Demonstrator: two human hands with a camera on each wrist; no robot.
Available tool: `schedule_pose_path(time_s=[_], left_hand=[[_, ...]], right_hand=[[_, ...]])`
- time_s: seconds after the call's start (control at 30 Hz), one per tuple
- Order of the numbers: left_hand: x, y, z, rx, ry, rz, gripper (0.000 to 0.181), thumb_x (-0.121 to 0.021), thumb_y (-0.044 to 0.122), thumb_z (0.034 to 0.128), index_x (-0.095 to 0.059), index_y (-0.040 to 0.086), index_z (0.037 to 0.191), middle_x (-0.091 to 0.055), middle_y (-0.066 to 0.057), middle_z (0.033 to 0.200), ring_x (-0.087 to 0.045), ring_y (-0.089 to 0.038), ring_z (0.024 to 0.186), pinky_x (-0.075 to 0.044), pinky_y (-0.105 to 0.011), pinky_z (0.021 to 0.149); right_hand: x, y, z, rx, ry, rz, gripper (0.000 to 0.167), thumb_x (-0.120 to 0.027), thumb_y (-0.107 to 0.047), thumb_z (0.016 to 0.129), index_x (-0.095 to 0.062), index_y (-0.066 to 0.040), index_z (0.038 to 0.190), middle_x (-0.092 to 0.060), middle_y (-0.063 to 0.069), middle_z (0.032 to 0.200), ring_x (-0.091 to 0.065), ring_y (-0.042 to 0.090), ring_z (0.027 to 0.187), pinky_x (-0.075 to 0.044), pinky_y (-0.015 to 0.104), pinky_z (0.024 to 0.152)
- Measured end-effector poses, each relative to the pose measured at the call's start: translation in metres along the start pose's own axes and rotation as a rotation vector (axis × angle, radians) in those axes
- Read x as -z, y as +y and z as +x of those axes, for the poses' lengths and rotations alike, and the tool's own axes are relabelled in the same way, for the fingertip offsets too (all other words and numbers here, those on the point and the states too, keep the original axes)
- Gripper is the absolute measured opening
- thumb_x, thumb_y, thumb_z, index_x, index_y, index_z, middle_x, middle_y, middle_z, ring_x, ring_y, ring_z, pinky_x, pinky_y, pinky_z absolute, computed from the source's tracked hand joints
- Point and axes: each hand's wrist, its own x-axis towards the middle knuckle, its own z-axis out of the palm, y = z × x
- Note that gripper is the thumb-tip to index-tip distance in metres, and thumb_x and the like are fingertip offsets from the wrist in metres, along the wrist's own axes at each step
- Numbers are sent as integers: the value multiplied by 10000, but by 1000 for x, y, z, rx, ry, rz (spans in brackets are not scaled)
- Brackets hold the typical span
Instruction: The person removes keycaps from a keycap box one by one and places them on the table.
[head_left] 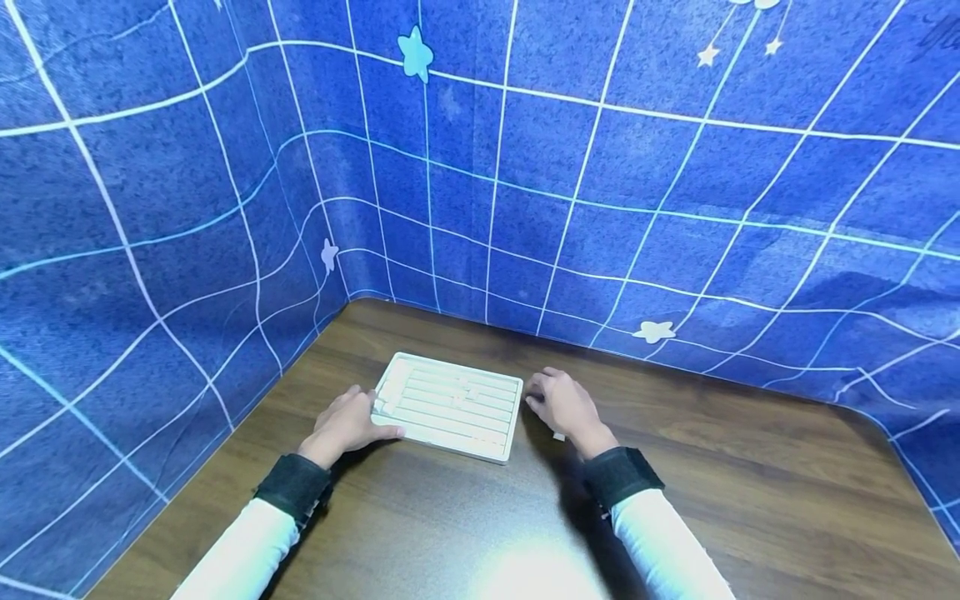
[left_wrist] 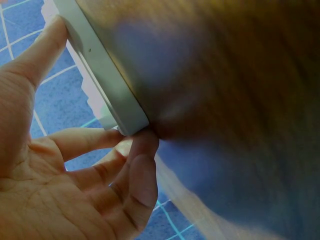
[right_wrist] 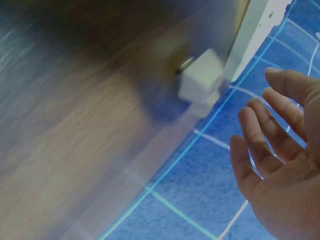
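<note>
A pale, shallow rectangular tray (head_left: 442, 448) with long parallel ridges lies on the wooden table, a few small pale pieces inside it. My left hand (head_left: 347, 427) grips the tray's near left corner, thumb along the front side and fingers at the left end. In the left wrist view the thumb and fingertips touch the tray's side wall (left_wrist: 102, 65). Off the tray's right end, my right hand (head_left: 562, 404) has loosely bent fingers and holds nothing visible. Small white blocks (right_wrist: 202, 80) stand near its fingertips in the right wrist view. One small white piece (head_left: 558, 436) shows beside that hand.
The brown wooden table (head_left: 750, 467) extends to the right and toward me, with a bright glare at the front. A blue cloth (head_left: 600, 167) with a line grid and stars hangs behind the table and along its left side.
</note>
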Motion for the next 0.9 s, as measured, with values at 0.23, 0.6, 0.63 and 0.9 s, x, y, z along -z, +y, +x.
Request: schedule_pose_path(time_s=[0.23, 0.6, 0.63, 0.9], left_hand=[[2, -1, -2, -23, 21, -15, 931, -760, 625, 720, -550, -52, 1324, -572, -292, 1248, -579, -443, 1099, -515, -599, 793], [2, -1, -1, -22, 11, -16, 955, -755, 636, 719, -533, -52, 1344, -562, -300, 1261, -571, -442, 1106, -506, -604, 819], [2, -1, -1, -25, 11, -16, 962, -752, 640, 720, -529, -54, 1348, -556, -308, 1276, -565, -451, 1121, -502, -610, 830], [0, -2, 0, -18, 11, -18, 972, -750, 645, 719, -518, -44, 1364, -551, -306, 1276, -560, -447, 1125, -502, -605, 836]], right_hand=[[-7, -17, 12, 35, 12, 5, 168, -774, -88, 792, -712, -49, 943, -676, 74, 902, -681, 249, 841, -563, 369, 731], [-20, -43, 26, 44, -53, -3, 144, -739, -142, 858, -717, -72, 983, -699, 59, 949, -697, 233, 883, -569, 371, 753], [-20, -45, 27, 44, -57, -2, 148, -737, -148, 860, -717, -77, 988, -701, 60, 960, -699, 232, 889, -569, 370, 758], [-25, -51, 33, 41, -95, 25, 175, -731, -135, 862, -714, -74, 1025, -696, 78, 997, -703, 253, 883, -569, 396, 757]])
